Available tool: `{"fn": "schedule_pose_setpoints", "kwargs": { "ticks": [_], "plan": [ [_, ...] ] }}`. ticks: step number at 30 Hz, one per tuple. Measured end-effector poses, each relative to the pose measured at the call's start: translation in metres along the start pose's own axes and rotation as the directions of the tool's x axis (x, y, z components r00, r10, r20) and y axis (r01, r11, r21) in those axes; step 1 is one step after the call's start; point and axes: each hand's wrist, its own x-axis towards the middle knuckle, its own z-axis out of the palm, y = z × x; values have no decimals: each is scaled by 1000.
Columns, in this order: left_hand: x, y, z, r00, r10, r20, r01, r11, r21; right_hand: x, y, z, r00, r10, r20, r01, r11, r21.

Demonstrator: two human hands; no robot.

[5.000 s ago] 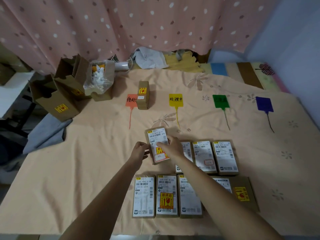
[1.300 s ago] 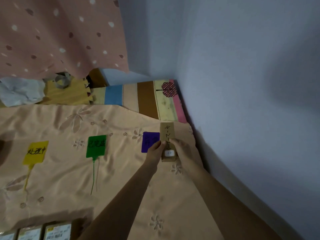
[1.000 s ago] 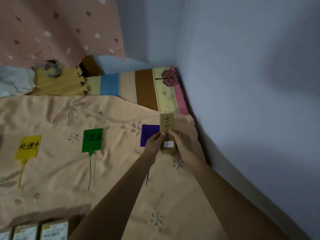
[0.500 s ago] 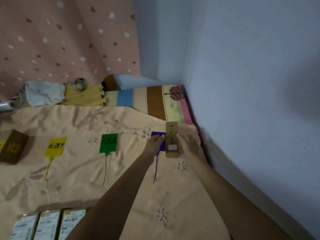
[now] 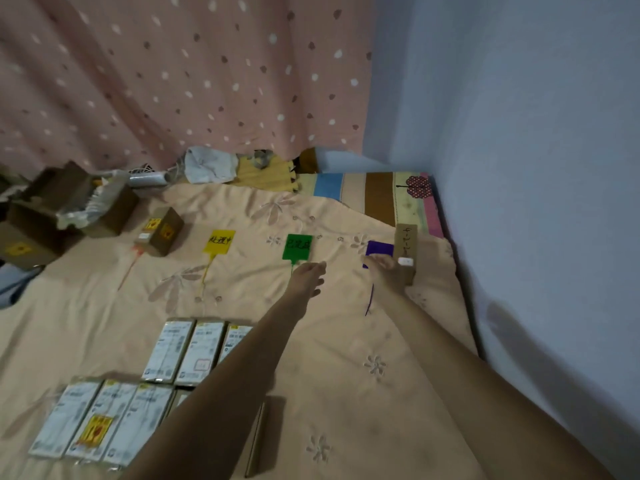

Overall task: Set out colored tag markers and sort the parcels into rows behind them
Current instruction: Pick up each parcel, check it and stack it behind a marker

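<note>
Brown cardboard, plain and matte, is making up the small oblong parcel (image 5: pixel 406 251) that is lying just right of the purple tag marker (image 5: pixel 379 249), near the wall (image 5: pixel 536 202) at the far right corner of the bed. It is showing a handwritten mark on top and a small white sticker near its near end. It is looking light and stiff, with crisp edges, so it is probably best pinched across its two long sides; the face itself is offering little purchase, and the soft peach floral bedsheet (image 5: pixel 346 375) beneath is likely giving way under any push.

The right hand (image 5: pixel 389 271) is sitting at the parcel's near left edge, its fingers loosely curled and touching or almost touching the box; whether they are gripping it I cannot tell. The left hand (image 5: pixel 310 277) is hovering apart, just below the green tag marker (image 5: pixel 297 247), fingers relaxed and holding nothing.

Further left, the yellow tag marker (image 5: pixel 219 241) is lying flat, and another brown cardboard parcel (image 5: pixel 160 231) is resting by the orange tag marker (image 5: pixel 136 251). Toward the near edge, two rows of white-labelled parcels (image 5: pixel 166 382) are waiting unsorted. Open cartons (image 5: pixel 52 209) are crowding the far left, under the pink dotted curtain (image 5: pixel 190 81).
</note>
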Motion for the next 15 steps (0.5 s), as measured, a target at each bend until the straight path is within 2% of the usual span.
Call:
{"fn": "schedule_pose_setpoints", "kwargs": {
  "ticks": [6,15],
  "plan": [
    [-36,-22,-99,998,56,-20,-58,996,-65,-75,9,62,996,-29,83,35,996,-77],
    [-77,-63,-289,995,76,-61,-84,986,-142,-186,36,206,984,-56,167,80,987,-137]
  ]
}}
